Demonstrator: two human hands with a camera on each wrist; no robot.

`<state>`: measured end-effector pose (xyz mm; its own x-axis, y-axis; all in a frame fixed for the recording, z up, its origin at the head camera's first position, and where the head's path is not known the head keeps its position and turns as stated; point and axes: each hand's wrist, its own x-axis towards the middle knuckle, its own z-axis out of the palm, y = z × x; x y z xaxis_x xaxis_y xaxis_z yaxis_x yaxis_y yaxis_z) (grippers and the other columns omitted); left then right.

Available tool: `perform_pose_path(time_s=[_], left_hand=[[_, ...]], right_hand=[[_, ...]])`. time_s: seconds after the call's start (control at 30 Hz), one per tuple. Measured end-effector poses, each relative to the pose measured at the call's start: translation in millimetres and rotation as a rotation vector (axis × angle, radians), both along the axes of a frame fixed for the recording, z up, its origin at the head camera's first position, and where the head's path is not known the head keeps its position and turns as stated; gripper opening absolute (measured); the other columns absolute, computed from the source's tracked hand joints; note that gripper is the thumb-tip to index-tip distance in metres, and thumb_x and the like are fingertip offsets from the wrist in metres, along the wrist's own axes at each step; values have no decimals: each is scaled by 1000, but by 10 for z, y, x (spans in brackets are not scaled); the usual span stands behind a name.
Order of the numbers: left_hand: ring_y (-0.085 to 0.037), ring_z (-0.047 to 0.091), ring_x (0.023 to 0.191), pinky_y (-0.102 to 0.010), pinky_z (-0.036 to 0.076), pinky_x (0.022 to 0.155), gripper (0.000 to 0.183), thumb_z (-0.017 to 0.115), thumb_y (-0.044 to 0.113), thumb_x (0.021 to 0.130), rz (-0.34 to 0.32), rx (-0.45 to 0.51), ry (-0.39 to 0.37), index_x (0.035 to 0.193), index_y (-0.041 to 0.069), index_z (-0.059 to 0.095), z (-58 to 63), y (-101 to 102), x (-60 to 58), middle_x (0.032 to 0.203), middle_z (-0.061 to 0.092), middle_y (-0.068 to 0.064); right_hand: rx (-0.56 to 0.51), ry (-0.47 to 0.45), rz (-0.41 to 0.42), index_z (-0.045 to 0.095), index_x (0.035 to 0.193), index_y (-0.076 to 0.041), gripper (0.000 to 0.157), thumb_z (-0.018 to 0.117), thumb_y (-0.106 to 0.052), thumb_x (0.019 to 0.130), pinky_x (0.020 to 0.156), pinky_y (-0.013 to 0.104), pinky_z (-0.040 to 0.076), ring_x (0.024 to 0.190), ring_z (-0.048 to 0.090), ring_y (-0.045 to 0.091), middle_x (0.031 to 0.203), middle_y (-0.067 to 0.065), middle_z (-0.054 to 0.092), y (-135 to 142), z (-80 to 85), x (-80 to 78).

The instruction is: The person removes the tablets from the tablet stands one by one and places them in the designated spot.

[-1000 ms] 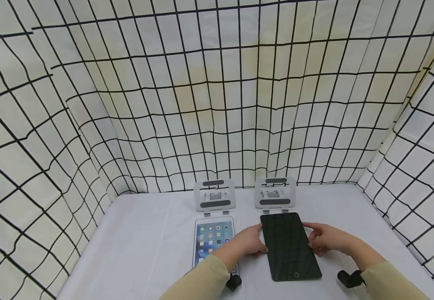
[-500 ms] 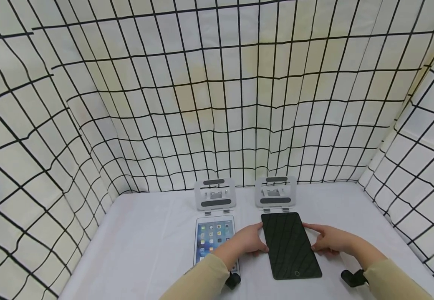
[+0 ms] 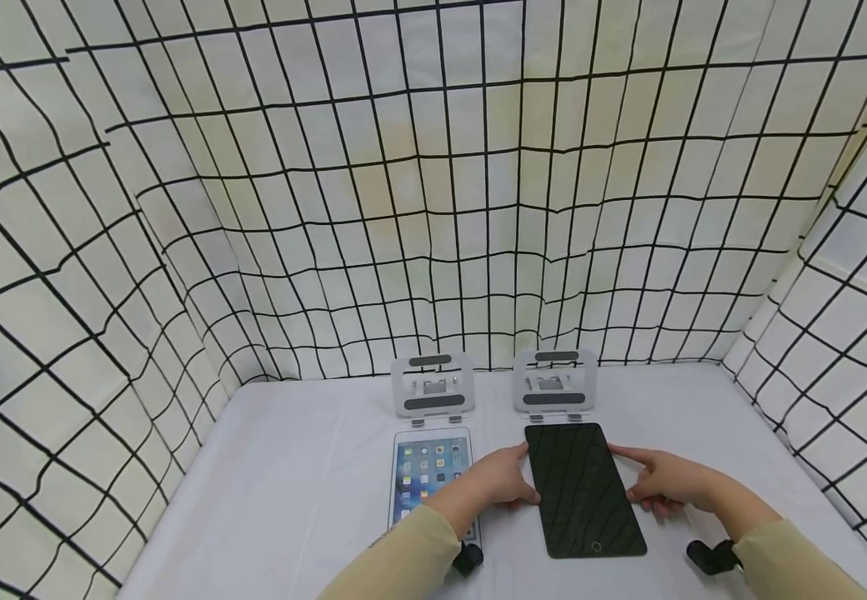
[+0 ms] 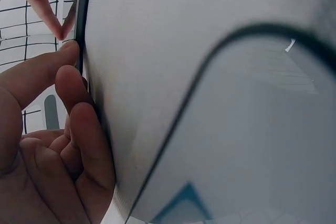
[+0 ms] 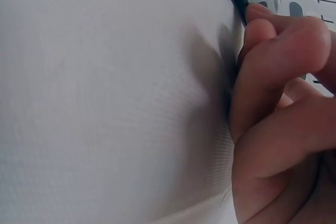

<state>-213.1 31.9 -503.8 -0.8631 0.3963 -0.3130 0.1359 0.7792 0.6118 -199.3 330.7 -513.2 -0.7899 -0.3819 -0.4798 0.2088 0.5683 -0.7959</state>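
Observation:
A black tablet (image 3: 583,492) lies screen-up on the white cloth, its round home button towards me. My left hand (image 3: 501,479) touches its left edge with index fingertip and thumb spread along it. On the opposite edge my right hand (image 3: 666,481) does likewise, index finger extended. The other fingers of the left hand (image 4: 63,145) are bent and rest low by the cloth. In the right wrist view, the right hand (image 5: 283,87) is close against the cloth, fingertips at the tablet's dark edge. Neither hand wraps round the tablet.
A white tablet (image 3: 426,462) with a lit screen of app icons lies to the left, partly under my left forearm. Behind the tablets stand two pale tablet stands, the left stand (image 3: 434,402) and the right stand (image 3: 555,399). Black-gridded white curtains (image 3: 448,208) enclose the table.
My right hand has shifted slightly outward along the tablet's right edge. The left hand and black tablet stay in place; the whole view drifts slightly.

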Motion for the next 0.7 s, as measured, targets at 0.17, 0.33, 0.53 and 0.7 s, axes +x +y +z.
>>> perform_pose_path(time_s=[0.17, 0.33, 0.53, 0.7], left_hand=[[-13, 55, 51, -28, 42, 63, 83, 78, 26, 72, -4, -6, -7, 143, 16, 35, -10, -2, 3, 85, 62, 2], [-13, 55, 50, -27, 42, 59, 82, 77, 25, 74, -5, 4, -16, 143, 16, 35, -24, -2, 3, 65, 60, 3], [-16, 56, 51, -29, 43, 54, 79, 74, 28, 77, 24, 79, -80, 143, 15, 33, -33, -27, 20, 59, 62, -2], [-16, 58, 60, -31, 44, 55, 75, 69, 33, 81, 53, 207, -138, 144, 18, 31, 1, -77, 37, 72, 63, 1]], right_hand=[[-12, -1, 6, 21, 148, -16, 80, 66, -19, 82, 40, 24, 35, 45, 48, 12, 64, 8, 62, 3, -3, 29], [-31, 4, 7, 21, 148, -15, 80, 66, -19, 83, 40, 24, 36, 45, 49, 13, 64, 8, 61, 6, -15, 33], [4, 35, -21, 22, 147, -12, 78, 66, -22, 83, 41, 25, 37, 45, 50, 13, 66, 9, 62, -17, -47, 63], [26, 77, -74, 22, 146, -6, 77, 64, -31, 86, 45, 28, 40, 51, 52, 16, 80, 8, 62, -32, -15, 117]])
